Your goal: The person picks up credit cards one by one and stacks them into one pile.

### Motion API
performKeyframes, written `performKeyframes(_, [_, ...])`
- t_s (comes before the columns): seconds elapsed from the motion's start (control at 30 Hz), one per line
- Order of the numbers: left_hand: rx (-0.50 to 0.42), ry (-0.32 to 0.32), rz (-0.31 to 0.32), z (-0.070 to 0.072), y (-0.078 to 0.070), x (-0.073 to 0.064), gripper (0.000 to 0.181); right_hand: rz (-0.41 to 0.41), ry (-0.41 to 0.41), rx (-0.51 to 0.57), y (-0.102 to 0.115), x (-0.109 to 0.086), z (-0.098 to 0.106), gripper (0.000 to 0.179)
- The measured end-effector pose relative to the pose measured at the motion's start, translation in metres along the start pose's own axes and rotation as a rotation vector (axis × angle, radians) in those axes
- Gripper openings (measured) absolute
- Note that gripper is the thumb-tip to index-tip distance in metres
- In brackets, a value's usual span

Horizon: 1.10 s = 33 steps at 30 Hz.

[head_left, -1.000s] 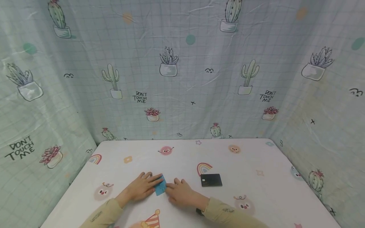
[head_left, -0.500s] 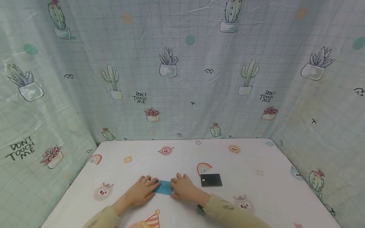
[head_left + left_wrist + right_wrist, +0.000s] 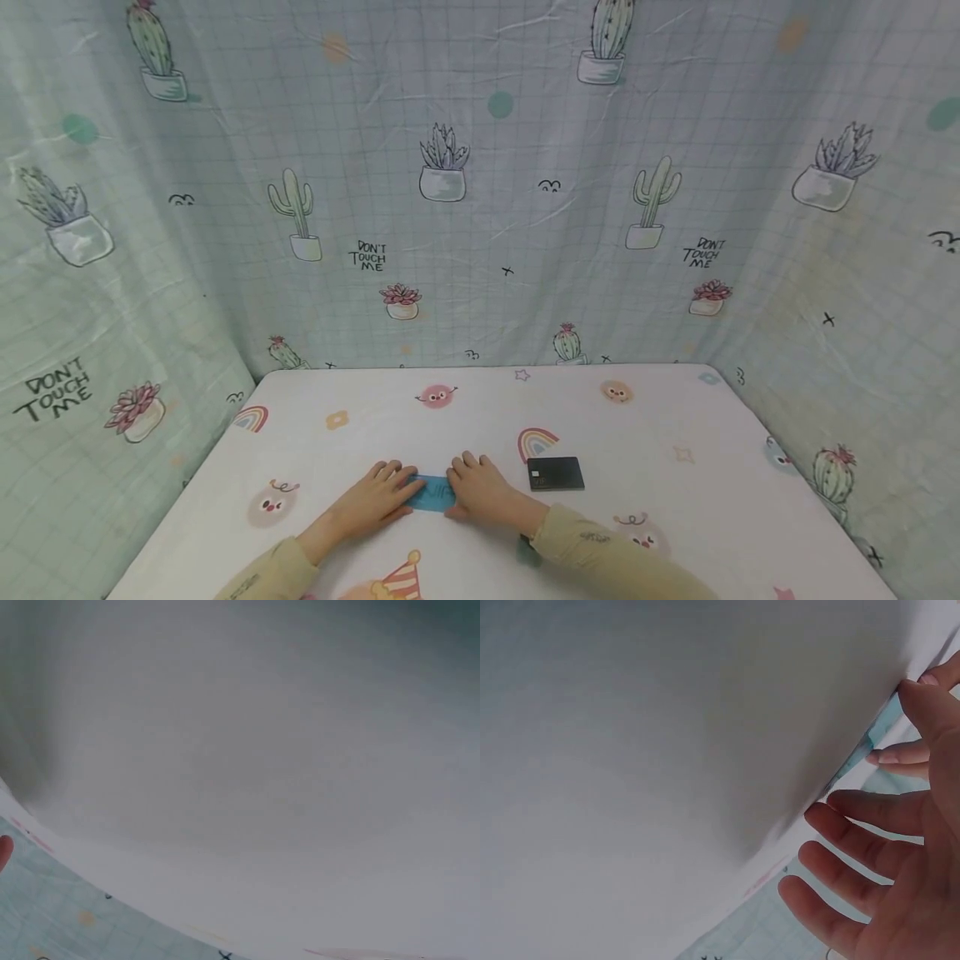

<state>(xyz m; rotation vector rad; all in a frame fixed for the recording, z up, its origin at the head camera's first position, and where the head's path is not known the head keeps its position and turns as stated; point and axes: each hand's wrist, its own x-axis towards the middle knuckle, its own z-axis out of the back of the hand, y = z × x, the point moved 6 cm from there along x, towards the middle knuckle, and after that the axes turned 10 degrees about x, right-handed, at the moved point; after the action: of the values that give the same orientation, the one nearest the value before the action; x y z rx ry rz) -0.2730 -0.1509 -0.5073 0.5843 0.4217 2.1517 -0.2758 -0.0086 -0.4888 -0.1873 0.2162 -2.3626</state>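
A blue card (image 3: 433,493) with dark lettering lies crosswise on the white table. My left hand (image 3: 371,502) grips its left end, with a finger at the far edge and the thumb at the near edge. The card's right end is held by my right hand (image 3: 483,493) in the same way, thumb near and fingers beyond. In the right wrist view, the blue card (image 3: 885,720) shows edge-on between thumb and index finger of the right hand (image 3: 900,862). The left wrist view catches only one fingertip (image 3: 5,850).
To the right of my right hand lies a black card (image 3: 556,473) with a small light square. A dark greenish thing (image 3: 528,552) is partly hidden beneath my right sleeve. The printed white table (image 3: 645,433) ends at a cactus-patterned curtain (image 3: 480,250) on three sides.
A second ago the blue card stood slanted between the hands; it has been turned crosswise. Both hands moved slightly and now hold its two ends. The black card has stayed put.
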Motion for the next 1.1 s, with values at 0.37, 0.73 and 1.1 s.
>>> performKeyframes(0.37, [0.023,-0.033,-0.036,0.0,-0.003,0.004,0.046,0.022,0.031,0.054,0.0,0.001,-0.001,0.057])
performKeyframes(0.73, [0.098,-0.041,-0.071,0.003,-0.001,0.008,0.052,0.026,0.058,0.061,-0.002,0.007,-0.005,0.058])
performKeyframes(1.1, [0.036,-0.045,-0.081,0.005,-0.004,0.009,0.051,0.048,0.02,0.127,-0.004,0.013,-0.014,0.048])
